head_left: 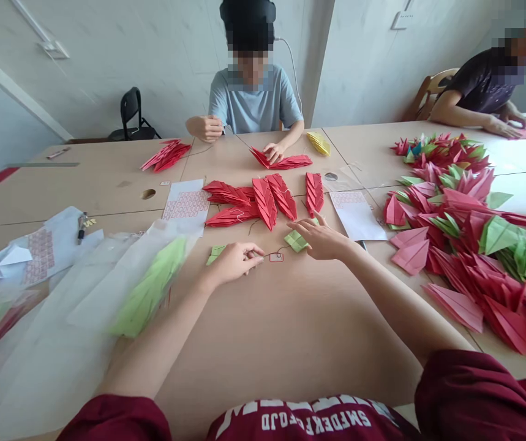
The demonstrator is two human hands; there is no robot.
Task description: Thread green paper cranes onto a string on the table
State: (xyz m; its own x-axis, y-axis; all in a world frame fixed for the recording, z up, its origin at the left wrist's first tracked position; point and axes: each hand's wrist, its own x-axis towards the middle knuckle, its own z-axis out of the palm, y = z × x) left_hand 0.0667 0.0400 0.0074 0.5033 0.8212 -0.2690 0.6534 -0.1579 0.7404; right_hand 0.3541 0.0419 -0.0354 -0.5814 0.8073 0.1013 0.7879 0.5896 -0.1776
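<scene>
My left hand [236, 263] is over the table with its fingers curled together. A thin dark thread [281, 250] runs from its fingertips toward the right and seems to be pinched there. Partly behind that hand lies a small green folded paper piece [215, 253]. My right hand [321, 236] is palm down with fingers stretched out, touching or just over a second green folded paper [296, 241]. Just beyond both hands are several red pleated paper pieces [265, 202], some with pale thread on them.
Folded pink, red and green paper [465, 245] is heaped at the right. Plastic sleeves [83, 318] with green paper [152, 288] lie at the left. Printed sheets [359, 217] flank the red pieces. A person opposite [253, 101] handles red folded paper; another person [478, 92] sits far right.
</scene>
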